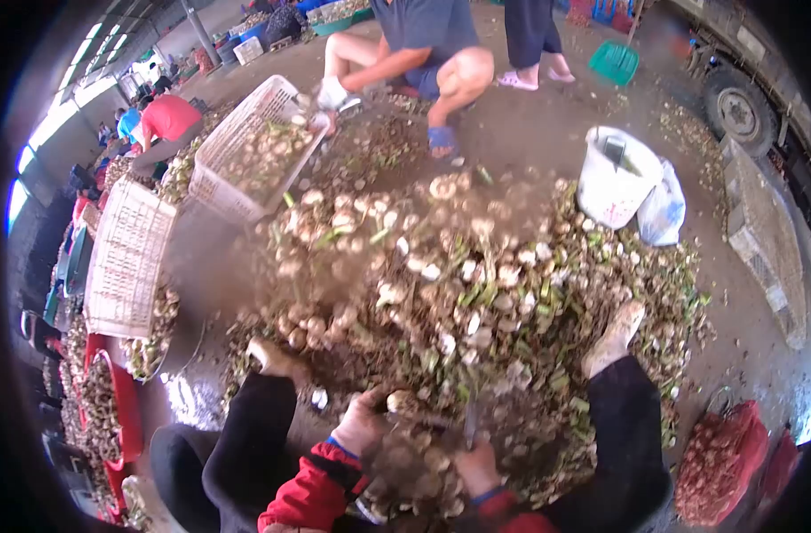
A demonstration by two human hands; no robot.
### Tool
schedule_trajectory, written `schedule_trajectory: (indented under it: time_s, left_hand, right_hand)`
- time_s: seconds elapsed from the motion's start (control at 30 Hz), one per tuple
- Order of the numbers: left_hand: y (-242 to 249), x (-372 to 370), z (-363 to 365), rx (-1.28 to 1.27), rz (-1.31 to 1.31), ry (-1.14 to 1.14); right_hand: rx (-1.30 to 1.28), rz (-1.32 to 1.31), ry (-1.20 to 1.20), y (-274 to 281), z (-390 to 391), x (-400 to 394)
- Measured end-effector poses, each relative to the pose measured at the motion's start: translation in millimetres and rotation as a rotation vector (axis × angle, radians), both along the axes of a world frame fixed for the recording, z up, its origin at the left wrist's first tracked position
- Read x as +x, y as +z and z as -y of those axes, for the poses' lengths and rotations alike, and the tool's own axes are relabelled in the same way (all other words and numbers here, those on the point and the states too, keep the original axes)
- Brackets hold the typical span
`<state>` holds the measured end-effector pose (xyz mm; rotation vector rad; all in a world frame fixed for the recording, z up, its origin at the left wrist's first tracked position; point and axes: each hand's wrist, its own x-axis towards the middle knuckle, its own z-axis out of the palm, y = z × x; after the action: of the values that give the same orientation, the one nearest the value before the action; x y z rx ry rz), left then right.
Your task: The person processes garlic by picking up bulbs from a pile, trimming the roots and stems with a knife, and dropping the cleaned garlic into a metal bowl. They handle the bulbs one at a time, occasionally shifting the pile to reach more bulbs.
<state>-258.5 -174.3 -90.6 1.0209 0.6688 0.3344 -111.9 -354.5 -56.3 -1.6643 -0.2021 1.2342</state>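
Observation:
Low in the view, between the person's spread legs, my left hand is closed round a garlic bulb that shows at its fingertips. To its right, my right hand is closed on a knife, whose narrow blade points upward and is partly blurred. The two hands are apart. Beneath and in front of them spreads a large heap of garlic bulbs, cut stems and leaves.
A white crate stands at the left, and another crate holds bulbs beside a seated co-worker. A white bucket and plastic bag stand beyond the heap. A red net sack lies lower right.

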Motion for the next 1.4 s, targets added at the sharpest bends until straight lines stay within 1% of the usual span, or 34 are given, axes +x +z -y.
schedule_trajectory:
  time_s: [0.03,0.07,0.1,0.13,0.17,0.2,0.3,0.37,0.4,0.5,0.53,0.6,0.7,0.77,0.8,0.87,0.9,0.93,0.97,1.0,1.03,1.07,1.1,1.17,1.2,1.23,1.27,1.33,1.4]
  left_hand:
    - [21,4,8,-0.192,0.063,0.048]
    - [42,8,15,-0.383,0.12,0.107]
    - [57,9,25,-0.357,0.087,0.105]
    - [71,9,35,-0.332,0.054,0.102]
    - [86,9,46,-0.307,0.02,0.099]
    - [78,2,53,-0.029,-0.058,-0.016]
    - [52,-18,65,0.054,-0.105,0.006]
    - [69,-9,65,-0.944,0.113,0.229]
    - [68,-11,69,-0.878,0.063,0.292]
    - [85,-13,81,-0.777,0.132,0.286]
    - [77,-15,86,-0.659,0.085,0.307]
    - [103,-7,105,-0.441,0.035,0.346]
    - [119,-4,116,-0.249,0.008,0.292]
    - [113,-15,114,-0.335,0.041,0.203]
    - [113,-15,115,-0.012,0.066,0.113]
    - [117,-14,116,0.649,0.109,-0.076]
    - [127,-15,118,0.307,0.142,0.065]
    - [136,-16,121,-0.024,0.203,0.262]
    - [107,-25,108,0.567,0.17,0.163]
    - [90,-32,96,0.141,0.322,0.178]
    - [74,-39,84,-0.425,0.545,0.305]
    - [57,-46,72,-0.859,0.655,0.476]
    - [63,-44,74,-0.758,0.579,0.532]
    - [105,-24,95,-0.211,0.264,0.57]
    - [112,-15,100,-0.155,0.213,0.614]
    - [115,-11,101,-0.387,0.284,0.69]
    - [109,-9,101,-0.388,0.287,0.685]
    - [95,-6,104,-0.39,0.292,0.68]
    - [110,8,110,-0.389,0.301,0.575]
  right_hand:
    - [0.051,0.126,0.047,29,-2,3]
    - [0.114,0.346,0.102,4,7,-2]
    - [0.18,0.569,0.152,-21,15,-7]
    - [0.198,0.695,0.135,-9,15,-11]
    - [0.224,0.795,0.241,-1,15,-9]
    - [0.241,0.801,0.279,9,16,-10]
    - [0.282,0.798,0.381,27,19,-18]
    - [0.279,0.805,0.453,32,18,-21]
    - [0.265,0.813,0.494,33,17,-22]
    - [0.252,0.847,0.559,30,20,-26]
    - [0.242,0.854,0.575,31,20,-25]
    - [0.235,0.871,0.574,28,21,-25]
    - [0.183,0.875,0.626,31,21,-24]
    - [0.311,0.863,0.492,-3,23,-27]
    - [0.376,0.855,0.426,-11,26,-23]
    - [-0.322,0.665,0.366,-21,40,8]
    - [-0.146,0.586,0.161,-61,47,22]
    - [-0.304,0.538,0.062,-71,40,27]
    - [-0.258,0.487,-0.004,-43,33,26]
    - [-0.117,0.587,-0.094,-53,30,19]
    - [0.02,0.681,-0.188,-64,30,9]
    - [0.058,0.645,-0.131,-32,26,4]
    - [0.159,0.687,-0.064,-17,27,-4]
    - [0.359,0.766,0.068,1,27,-15]
    - [0.4,0.767,0.127,7,25,-20]
    - [0.439,0.767,0.185,12,23,-24]
    - [0.479,0.764,0.244,14,22,-26]
    - [0.466,0.767,0.233,11,20,-28]
    - [0.437,0.758,0.213,17,16,-27]
